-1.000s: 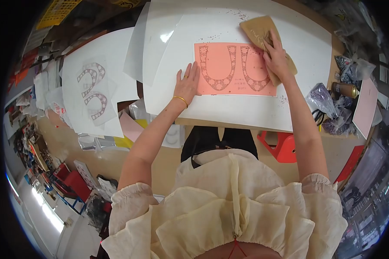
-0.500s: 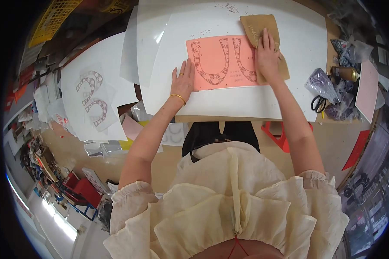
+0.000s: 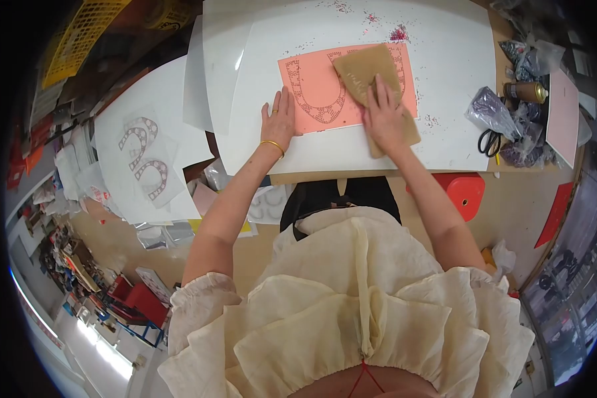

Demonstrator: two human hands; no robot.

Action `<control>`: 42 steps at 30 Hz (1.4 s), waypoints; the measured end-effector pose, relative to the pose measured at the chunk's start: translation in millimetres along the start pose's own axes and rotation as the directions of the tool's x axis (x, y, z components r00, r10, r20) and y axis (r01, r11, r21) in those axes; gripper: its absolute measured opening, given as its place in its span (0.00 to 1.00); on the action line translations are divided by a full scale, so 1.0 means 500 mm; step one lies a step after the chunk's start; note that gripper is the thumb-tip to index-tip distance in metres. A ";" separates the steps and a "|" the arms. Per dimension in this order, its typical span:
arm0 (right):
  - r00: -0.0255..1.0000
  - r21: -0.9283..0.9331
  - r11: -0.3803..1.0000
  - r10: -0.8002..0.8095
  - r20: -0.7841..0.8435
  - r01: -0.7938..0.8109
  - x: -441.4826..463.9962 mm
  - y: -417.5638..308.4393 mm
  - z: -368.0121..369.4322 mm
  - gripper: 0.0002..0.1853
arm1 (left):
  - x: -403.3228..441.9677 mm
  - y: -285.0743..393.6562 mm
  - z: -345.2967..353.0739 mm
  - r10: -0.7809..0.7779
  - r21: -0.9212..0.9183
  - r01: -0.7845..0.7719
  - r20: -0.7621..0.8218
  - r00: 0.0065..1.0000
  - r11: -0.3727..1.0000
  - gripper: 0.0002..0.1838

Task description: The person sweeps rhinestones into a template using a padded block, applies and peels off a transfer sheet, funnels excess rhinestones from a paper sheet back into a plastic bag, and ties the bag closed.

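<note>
The left hand [image 3: 278, 123], fingers extended, lies at the 9 o'clock edge of the pink, dot-patterned rectangular sheet [image 3: 318, 76], apparently restraining it. The right hand [image 3: 386, 123] lies over the tan, flexible pad [image 3: 363, 66], apparently distributing pressure; grip undetermined. The sheet rests on the white surface [image 3: 458, 73].
</note>
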State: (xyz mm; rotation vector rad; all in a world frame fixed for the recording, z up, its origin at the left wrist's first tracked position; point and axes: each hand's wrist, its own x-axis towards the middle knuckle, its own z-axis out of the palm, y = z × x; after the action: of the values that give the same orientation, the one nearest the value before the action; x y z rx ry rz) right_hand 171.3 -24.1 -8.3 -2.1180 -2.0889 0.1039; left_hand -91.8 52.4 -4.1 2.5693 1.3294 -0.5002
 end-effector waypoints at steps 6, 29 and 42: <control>0.999 -0.079 0.997 -0.003 -0.053 -0.002 -0.009 0.134 -0.040 0.27 | 0.000 0.001 0.004 -0.001 0.010 0.001 0.003 1.000 1.000 0.53; 0.978 0.225 0.953 -0.208 0.011 0.201 -0.037 0.139 -0.038 0.26 | -0.021 -0.064 0.052 0.072 0.229 -0.055 -0.068 0.995 0.972 0.50; 0.975 0.110 0.969 -0.223 0.024 0.219 0.314 0.251 -0.040 0.23 | -0.028 -0.052 0.004 0.017 0.045 -0.018 0.016 1.000 0.999 0.53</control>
State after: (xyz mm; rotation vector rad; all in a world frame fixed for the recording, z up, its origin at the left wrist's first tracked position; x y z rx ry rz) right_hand 301.2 130.0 1.0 -1.8228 -2.2692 0.2216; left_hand -121.1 56.2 -0.9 2.6054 1.3035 -0.5527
